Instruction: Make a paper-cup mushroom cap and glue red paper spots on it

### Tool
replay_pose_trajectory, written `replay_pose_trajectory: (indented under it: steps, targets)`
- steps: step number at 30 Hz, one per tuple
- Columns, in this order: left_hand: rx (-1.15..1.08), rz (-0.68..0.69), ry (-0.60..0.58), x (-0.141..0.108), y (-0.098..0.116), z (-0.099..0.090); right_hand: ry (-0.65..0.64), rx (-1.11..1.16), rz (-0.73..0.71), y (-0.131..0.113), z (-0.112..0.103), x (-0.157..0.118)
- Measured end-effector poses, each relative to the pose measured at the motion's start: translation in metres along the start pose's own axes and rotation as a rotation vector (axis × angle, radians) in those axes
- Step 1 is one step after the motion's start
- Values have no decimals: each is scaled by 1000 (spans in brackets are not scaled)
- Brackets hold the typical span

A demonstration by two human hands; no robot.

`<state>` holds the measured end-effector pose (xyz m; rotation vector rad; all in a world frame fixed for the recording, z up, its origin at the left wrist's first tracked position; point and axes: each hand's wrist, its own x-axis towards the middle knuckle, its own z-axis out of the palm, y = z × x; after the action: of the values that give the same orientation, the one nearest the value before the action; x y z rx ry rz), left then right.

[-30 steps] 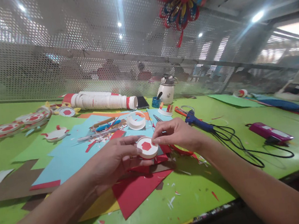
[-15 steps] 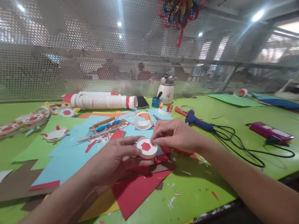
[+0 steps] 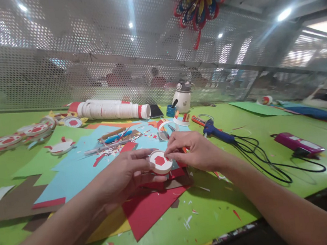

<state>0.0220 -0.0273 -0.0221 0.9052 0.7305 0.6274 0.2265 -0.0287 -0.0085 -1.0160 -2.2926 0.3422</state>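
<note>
My left hand point(image 3: 130, 168) grips a shallow white paper disc point(image 3: 158, 168) with a raised rim, thumb on the near side and fingers around its left and underside. A red paper hexagon point(image 3: 159, 160) lies on the middle of the disc's face. My right hand point(image 3: 189, 151) is closed in a pinch at the disc's right edge, where a small red paper piece point(image 3: 167, 158) shows at the fingertips. Beneath both hands lie red paper sheets point(image 3: 153, 209). A standing white paper ring point(image 3: 162, 131) is just behind the right hand.
Blue sheets point(image 3: 69, 178) carry scraps, a blue pen point(image 3: 118, 136) and a cutter point(image 3: 107, 147). A glue gun point(image 3: 220, 131) with its black cable lies right, near a purple power strip point(image 3: 299, 144). Behind stand a paper roll point(image 3: 108, 110), a blue pot point(image 3: 171, 111) and a bottle point(image 3: 182, 97).
The white paper ring behind my right hand has shifted to the right. Both hands keep nearly the same place at the disc, and the view has turned slightly.
</note>
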Motion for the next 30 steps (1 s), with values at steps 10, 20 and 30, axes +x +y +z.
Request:
replay_pose_trajectory:
  steps: [10, 20, 30]
  targets:
    - [54, -44, 14, 1, -2, -4, 33, -176, -120, -4, 6, -2]
    - [45, -55, 51, 0, -1, 0, 41, -183, -131, -7, 6, -6]
    - [54, -54, 44, -2, 2, 4, 92, -112, -74, -9, 2, -4]
